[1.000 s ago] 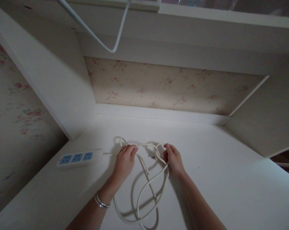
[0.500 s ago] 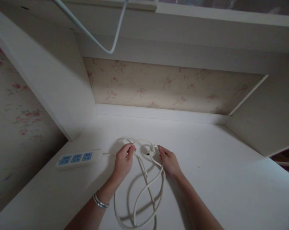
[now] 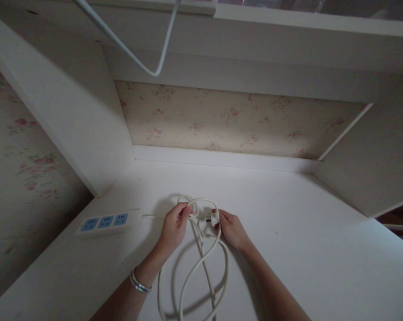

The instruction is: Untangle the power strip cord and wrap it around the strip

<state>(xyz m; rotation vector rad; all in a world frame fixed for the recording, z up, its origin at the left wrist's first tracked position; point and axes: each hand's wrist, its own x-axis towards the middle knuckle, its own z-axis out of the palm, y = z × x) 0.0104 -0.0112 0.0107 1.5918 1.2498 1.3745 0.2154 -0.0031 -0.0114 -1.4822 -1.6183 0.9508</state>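
Note:
A white power strip [image 3: 103, 222] with blue socket faces lies on the white desk at the left. Its cream power cord [image 3: 188, 285] runs right from it and makes several loose, crossing loops between and below my hands. My left hand [image 3: 175, 225] pinches the cord near the top of the loops; a silver bangle is on that wrist. At the cord's end is a white plug [image 3: 213, 218] with dark prongs pointing left. My right hand [image 3: 231, 227] has its fingers closed on this plug, with a strand of cord passing in front of it.
The white desk [image 3: 308, 249] has a side panel [image 3: 71, 102] on the left and another on the right. Floral wallpaper [image 3: 234, 120] covers the back. A white bent rod or cable [image 3: 154, 71] hangs from above, below the overhead shelf [image 3: 288, 22].
The plug has turned and come into clearer view at my right fingers. The cord's upper loop has shifted, while my left hand keeps its grip and the power strip has stayed in place.

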